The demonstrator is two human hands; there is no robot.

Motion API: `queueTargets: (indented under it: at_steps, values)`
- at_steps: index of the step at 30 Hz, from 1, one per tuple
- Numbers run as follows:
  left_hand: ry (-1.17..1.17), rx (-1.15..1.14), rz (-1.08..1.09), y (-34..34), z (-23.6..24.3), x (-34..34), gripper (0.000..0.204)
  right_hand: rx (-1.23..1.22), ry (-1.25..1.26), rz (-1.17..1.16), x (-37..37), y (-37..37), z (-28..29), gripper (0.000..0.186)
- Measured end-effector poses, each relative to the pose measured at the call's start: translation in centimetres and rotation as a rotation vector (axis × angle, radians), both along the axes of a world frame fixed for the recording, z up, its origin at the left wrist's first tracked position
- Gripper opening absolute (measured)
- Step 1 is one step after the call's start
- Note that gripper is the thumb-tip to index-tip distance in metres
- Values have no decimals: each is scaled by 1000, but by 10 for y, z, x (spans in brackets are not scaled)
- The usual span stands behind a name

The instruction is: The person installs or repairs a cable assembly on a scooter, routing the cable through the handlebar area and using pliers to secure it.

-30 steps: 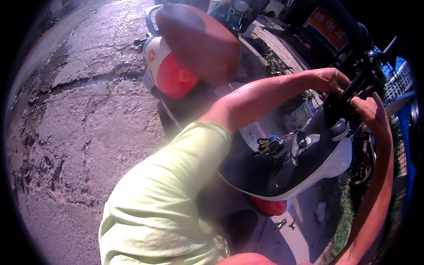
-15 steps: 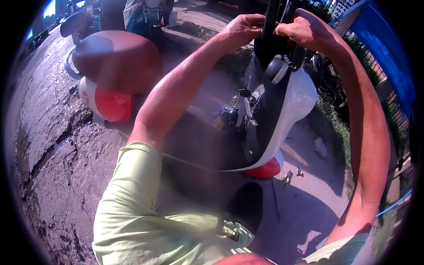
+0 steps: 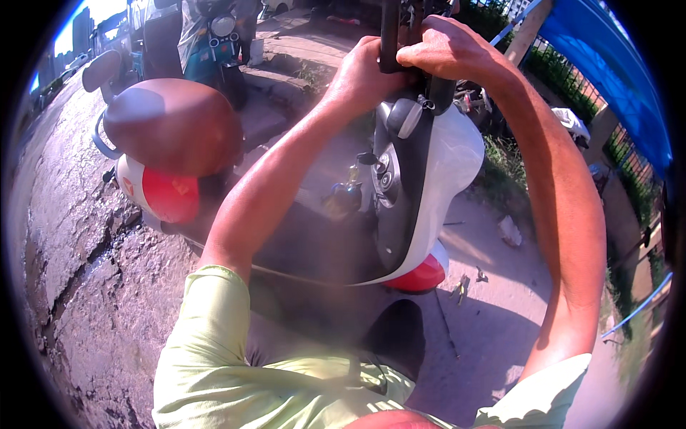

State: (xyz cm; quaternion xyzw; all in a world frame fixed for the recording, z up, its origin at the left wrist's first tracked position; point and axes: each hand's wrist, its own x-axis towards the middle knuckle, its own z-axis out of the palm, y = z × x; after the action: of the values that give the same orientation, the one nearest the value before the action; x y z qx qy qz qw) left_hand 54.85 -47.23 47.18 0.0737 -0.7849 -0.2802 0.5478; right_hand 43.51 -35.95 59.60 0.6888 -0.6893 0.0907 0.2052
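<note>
A white, red and black electric scooter (image 3: pixel 457 154) stands in front of me, with a brown saddle (image 3: pixel 175 125) on the left. Both my arms reach up to its upright black bar (image 3: pixel 389 39) at the top of the view. My left hand (image 3: pixel 364 79) is bent against the bar's lower end, its fingertips partly hidden behind it. From the other side my right hand (image 3: pixel 454 50) comes in with curled fingers, the thumb beside the bar. Whatever the fingers pinch is hidden. Below them, a key (image 3: pixel 368 158) sticks out of the black panel, and a blurred key bunch (image 3: pixel 343 196) hangs beside it.
Another parked scooter (image 3: pixel 223 36) stands behind at the upper left. Cracked, wet pavement (image 3: pixel 78 286) runs along the left. A blue sheet (image 3: pixel 600 64) and a fence (image 3: pixel 632 171) line the right. A stone (image 3: pixel 509 232) and small debris lie on the ground.
The scooter sits lower and further left in the view. My left hand has dropped along the bar, its wrist more bent. The right hand stays by the bar.
</note>
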Motion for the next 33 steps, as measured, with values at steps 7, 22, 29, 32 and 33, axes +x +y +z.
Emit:
queueTargets:
  at_steps: [7,22,29,32,33]
  values:
    - [201,140,-223,23,8,4,29,-70,-30,-4,15,11,-2,42]
    - [340,219,-209,5,-16,-27,43,-250,138,364,-39,23,-2,37]
    - [389,442,-223,7,-15,-31,42,17,79,-137,18,6,12,37]
    - [350,522,-263,10,-12,-31,41,83,99,-210,32,7,17,35]
    - [348,527,-261,10,-10,-31,42,99,104,-226,35,7,19,34]
